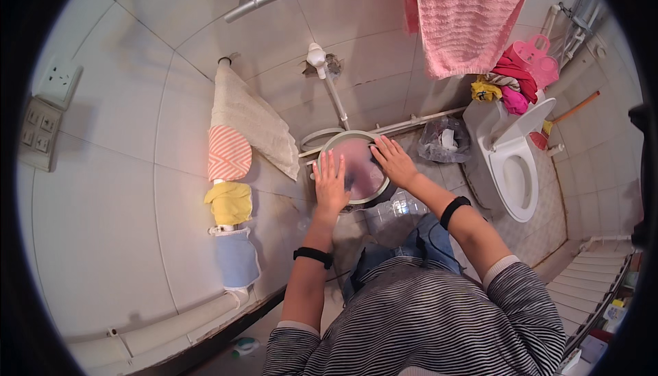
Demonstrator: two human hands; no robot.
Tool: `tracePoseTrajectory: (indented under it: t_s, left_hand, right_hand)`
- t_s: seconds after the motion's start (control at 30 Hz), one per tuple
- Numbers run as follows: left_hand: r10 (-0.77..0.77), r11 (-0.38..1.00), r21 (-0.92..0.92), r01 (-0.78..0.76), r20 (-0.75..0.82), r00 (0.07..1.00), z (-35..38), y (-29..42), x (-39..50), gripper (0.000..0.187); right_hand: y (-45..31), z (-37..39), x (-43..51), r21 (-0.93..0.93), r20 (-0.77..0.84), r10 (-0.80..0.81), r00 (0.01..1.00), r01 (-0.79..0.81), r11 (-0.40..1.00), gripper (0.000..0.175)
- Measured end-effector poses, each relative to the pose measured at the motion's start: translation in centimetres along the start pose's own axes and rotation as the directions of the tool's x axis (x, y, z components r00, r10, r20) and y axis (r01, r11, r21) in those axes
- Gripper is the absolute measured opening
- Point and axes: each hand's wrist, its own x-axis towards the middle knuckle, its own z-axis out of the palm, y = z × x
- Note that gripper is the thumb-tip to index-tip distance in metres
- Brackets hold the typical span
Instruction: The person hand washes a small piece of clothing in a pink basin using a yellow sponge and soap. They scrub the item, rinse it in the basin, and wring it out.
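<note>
A round basin (360,191) with a pale rim stands low before me and holds pinkish, cloudy contents with dark patches, which I cannot make out clearly. My left hand (330,183) lies flat with spread fingers at the basin's left side. At its upper right side, my right hand (393,162) rests, fingers apart, over the rim. Neither hand grasps anything. Whether the palms press on the rim or on a clear cover cannot be told.
A white toilet (514,180) with its lid up stands right, cloths (514,99) on its tank. Beside it sits a bagged trash bin (444,140). A pink towel (468,21) hangs above; smaller cloths (230,204) hang left. A slatted rack (588,286) is lower right.
</note>
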Motion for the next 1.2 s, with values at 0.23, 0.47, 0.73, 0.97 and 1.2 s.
tracePoseTrajectory:
  t_s: [0.23,0.47,0.73,0.97,1.2]
  left_hand:
    - [0.065,0.995,-0.075,-0.066,-0.022,0.998,0.1,-0.4,-1.6,0.093]
    - [0.092,0.99,-0.097,-0.105,-0.123,0.988,-1.6,-0.7,-1.6,0.092]
    - [0.088,0.996,-0.008,-0.091,-0.196,0.977,-4.4,-0.6,-0.7,0.101]
    - [0.098,0.993,-0.035,-0.108,-0.215,0.972,-4.8,-0.6,0.3,0.101]
    - [0.073,0.994,-0.061,-0.089,-0.236,0.969,-4.9,-0.1,1.3,0.076]
  right_hand:
    - [-1.4,0.8,-1.4,-0.025,0.03,-0.019,0.999,0.02,0.999,0.058]
    - [-3.2,-2.9,1.1,-0.016,-0.105,-0.06,0.993,0.059,0.998,0.058]
    - [-5.1,-7.4,3.9,0.06,-0.299,-0.082,0.951,0.104,0.993,0.051]
    - [-5.5,-8.1,4.7,0.075,-0.339,-0.051,0.94,0.081,0.994,0.051]
    - [-5.1,-7.7,5.3,0.079,-0.302,-0.018,0.953,0.044,0.996,0.031]
